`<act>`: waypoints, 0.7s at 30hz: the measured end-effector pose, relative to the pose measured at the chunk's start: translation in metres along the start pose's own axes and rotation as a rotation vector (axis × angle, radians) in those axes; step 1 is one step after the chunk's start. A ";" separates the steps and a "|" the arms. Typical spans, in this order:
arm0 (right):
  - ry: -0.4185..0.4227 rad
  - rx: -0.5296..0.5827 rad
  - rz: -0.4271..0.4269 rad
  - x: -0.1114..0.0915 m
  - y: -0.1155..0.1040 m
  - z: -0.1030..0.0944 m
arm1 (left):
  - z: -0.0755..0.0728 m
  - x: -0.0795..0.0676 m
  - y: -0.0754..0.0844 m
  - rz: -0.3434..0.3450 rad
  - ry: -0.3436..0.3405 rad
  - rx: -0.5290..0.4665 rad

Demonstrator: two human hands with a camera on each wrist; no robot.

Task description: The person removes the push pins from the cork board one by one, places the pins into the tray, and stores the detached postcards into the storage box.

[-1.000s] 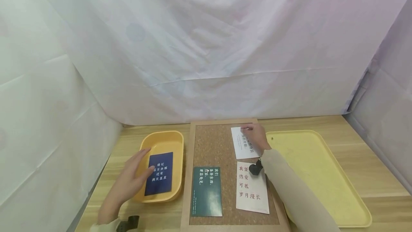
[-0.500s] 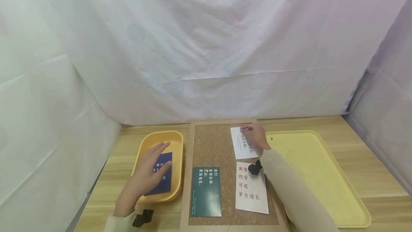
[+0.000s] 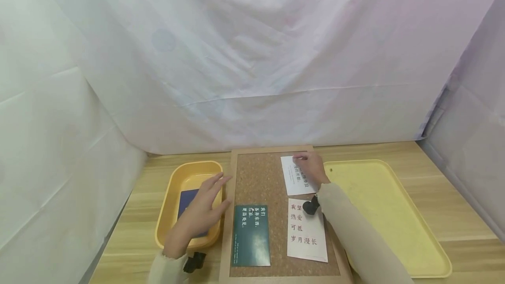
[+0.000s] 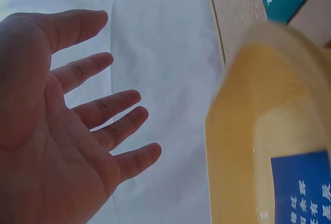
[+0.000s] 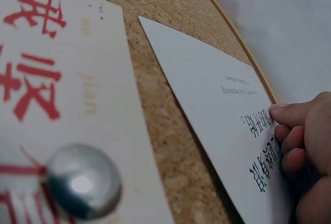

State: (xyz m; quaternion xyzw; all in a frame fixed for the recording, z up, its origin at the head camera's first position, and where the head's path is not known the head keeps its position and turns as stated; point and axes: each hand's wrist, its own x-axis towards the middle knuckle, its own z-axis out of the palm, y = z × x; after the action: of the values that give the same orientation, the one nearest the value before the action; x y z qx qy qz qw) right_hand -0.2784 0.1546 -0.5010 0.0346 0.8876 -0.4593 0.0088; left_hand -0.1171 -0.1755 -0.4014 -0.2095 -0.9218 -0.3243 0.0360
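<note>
At the far right of the cork board [image 3: 258,179], my right hand [image 3: 311,168] has its fingers curled at the upper edge of a white card [image 3: 293,179] with dark lettering. In the right wrist view, the fingertips [image 5: 282,113] meet the card's edge, and the hand hides part of its text. My left hand [image 3: 203,211] hovers over the right side of a yellow-orange tub [image 3: 169,200], its fingers spread and nothing in them. Partly hidden beneath it, a dark blue card [image 4: 305,188] with white lettering lies in the tub.
A green card [image 3: 250,236] and a white card with red lettering [image 3: 307,236] lie on the board's near half. A silver round-headed piece [image 5: 84,181] sits on the red-lettered card. A pale yellow tray [image 3: 386,214] stands to the right; white cloth [image 3: 252,65] hangs behind.
My left hand has moved right across the tub towards the board's left edge, uncovering the tub's left side. The right hand stays at the white card.
</note>
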 end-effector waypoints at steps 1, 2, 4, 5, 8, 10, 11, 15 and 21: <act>0.000 0.001 0.002 0.000 0.000 0.000 | 0.002 0.002 0.002 0.000 -0.012 0.007; 0.001 0.003 0.005 0.000 0.000 0.000 | 0.004 0.003 0.004 -0.001 -0.023 0.009; 0.006 0.007 0.010 0.001 0.000 -0.001 | 0.007 0.006 0.007 -0.003 -0.044 0.008; 0.006 0.009 0.011 0.001 0.000 -0.001 | 0.009 0.008 0.009 -0.002 -0.053 0.003; 0.010 0.004 0.005 0.002 0.000 -0.001 | 0.015 0.013 0.014 0.003 -0.073 0.010; 0.010 -0.002 0.003 0.002 0.001 0.000 | 0.019 0.017 0.017 0.020 -0.086 0.022; 0.009 -0.004 0.003 0.002 0.001 0.000 | 0.022 0.019 0.018 0.026 -0.091 0.023; 0.003 -0.001 0.012 0.002 0.002 0.001 | 0.029 0.024 0.023 0.054 -0.123 0.023; -0.004 0.027 0.010 0.000 0.000 0.000 | 0.042 0.034 0.025 0.135 -0.146 0.058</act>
State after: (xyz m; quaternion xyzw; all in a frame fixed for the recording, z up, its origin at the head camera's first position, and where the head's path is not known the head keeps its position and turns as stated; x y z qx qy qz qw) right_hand -0.2780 0.1543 -0.5011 0.0380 0.8812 -0.4711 0.0125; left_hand -0.1351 -0.1194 -0.4128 -0.2929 -0.9148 -0.2782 -0.0036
